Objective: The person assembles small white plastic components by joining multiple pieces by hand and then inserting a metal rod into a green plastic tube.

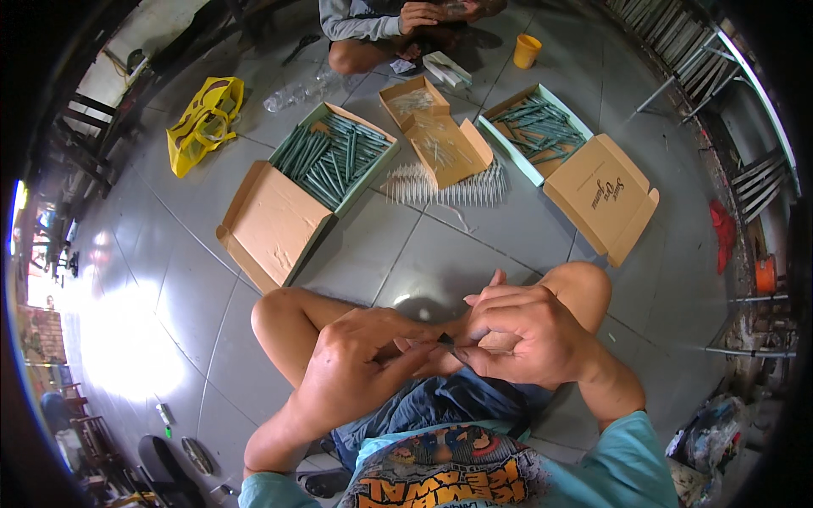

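Note:
Above my crossed legs, my two hands meet with their fingertips almost touching. Between them shows a small dark, thin piece, too small and covered to name. My left hand is closed, thumb and forefinger pinching at its left end. My right hand pinches its right end, with other fingers curled above. Beyond my knees, an open box of slim dark green sticks stands to the left, and a similar open box to the right. Between them, a small brown carton holds thin clear pieces.
Rows of clear, pointed pieces lie under the carton. Across from me sits another person with both hands raised. A yellow bag, crumpled clear plastic and an orange cup are on the tiled floor. Metal racks line the right.

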Action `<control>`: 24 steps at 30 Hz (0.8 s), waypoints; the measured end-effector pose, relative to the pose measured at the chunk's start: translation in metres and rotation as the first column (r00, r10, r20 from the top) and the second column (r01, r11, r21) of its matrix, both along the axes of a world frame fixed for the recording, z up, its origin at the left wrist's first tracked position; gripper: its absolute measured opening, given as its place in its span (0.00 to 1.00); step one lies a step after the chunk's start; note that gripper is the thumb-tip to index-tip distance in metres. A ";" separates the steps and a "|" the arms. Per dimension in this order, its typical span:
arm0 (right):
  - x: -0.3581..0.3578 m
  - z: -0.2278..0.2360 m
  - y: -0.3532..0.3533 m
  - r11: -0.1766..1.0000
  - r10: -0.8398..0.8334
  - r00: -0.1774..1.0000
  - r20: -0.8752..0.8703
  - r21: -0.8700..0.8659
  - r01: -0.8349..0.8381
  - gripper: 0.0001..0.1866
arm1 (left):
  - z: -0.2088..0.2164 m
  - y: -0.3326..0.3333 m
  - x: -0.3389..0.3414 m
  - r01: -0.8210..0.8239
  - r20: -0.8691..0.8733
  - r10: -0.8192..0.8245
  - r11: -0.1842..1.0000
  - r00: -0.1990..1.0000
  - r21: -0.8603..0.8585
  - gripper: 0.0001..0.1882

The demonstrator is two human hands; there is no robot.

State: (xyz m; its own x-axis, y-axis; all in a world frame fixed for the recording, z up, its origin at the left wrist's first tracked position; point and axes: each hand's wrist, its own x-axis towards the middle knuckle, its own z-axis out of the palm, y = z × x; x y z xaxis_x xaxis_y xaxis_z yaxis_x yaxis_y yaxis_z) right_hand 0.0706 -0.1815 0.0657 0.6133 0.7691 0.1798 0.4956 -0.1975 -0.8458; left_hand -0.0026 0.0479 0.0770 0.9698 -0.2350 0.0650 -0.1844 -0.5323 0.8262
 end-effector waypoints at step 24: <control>-0.019 0.008 0.000 0.984 0.005 0.997 -0.081 0.175 0.009 0.04 | 0.016 0.017 -0.026 -0.026 -0.098 0.020 0.998 0.995 -0.061 0.07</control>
State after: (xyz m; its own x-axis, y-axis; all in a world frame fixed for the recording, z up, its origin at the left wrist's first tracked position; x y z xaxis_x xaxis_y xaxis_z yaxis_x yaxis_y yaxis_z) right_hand 0.0520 -0.1815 0.0736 0.6330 0.7286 0.2616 0.4242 -0.0438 -0.9045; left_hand -0.0282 0.0652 0.0926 0.9774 -0.2109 -0.0161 -0.0897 -0.4822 0.8714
